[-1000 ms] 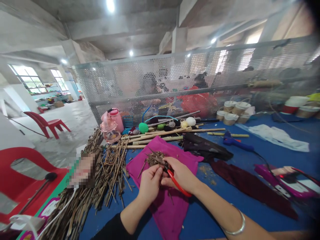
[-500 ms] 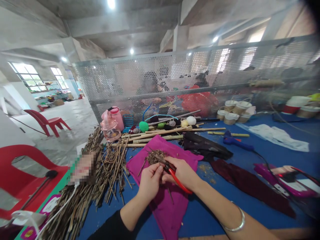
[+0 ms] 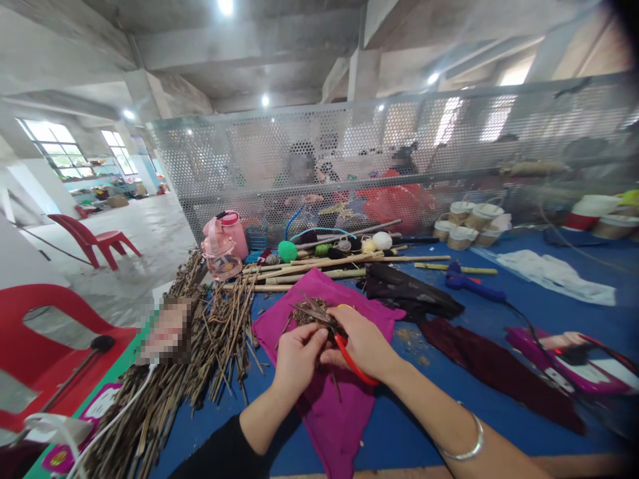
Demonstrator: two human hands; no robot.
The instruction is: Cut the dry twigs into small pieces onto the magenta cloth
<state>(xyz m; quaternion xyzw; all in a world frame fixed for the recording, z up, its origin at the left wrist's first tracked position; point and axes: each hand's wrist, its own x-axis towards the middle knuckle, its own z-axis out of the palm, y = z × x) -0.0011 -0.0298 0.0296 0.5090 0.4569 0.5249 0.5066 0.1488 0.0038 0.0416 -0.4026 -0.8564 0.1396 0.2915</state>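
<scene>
My left hand [image 3: 298, 359] is closed in a pinch on a thin brown twig [image 3: 336, 387], whose lower end sticks out below my fingers. My right hand [image 3: 368, 340] grips red-handled scissors [image 3: 355, 364], their blades pointing away to the upper left and their handles spread. Both hands nearly touch over a magenta cloth [image 3: 344, 426] spread on the blue table. A small heap of short cut twig pieces [image 3: 303, 313] lies on the cloth, just beyond my fingers and under the blades. My fingers partly hide the place where twig and blades meet.
Long dry twigs [image 3: 150, 399] are piled at my left, with bamboo sticks [image 3: 279, 271] and yarn balls [image 3: 287, 251] behind the cloth. Dark cloths [image 3: 499, 372] and a blue glue gun [image 3: 464, 279] with its cord lie right. A perforated metal screen [image 3: 239, 159] stands behind.
The scissor handles have spread apart, and a yellow part now shows above my right hand. The twig end has shifted slightly upward. My left hand stays nearly in place.
</scene>
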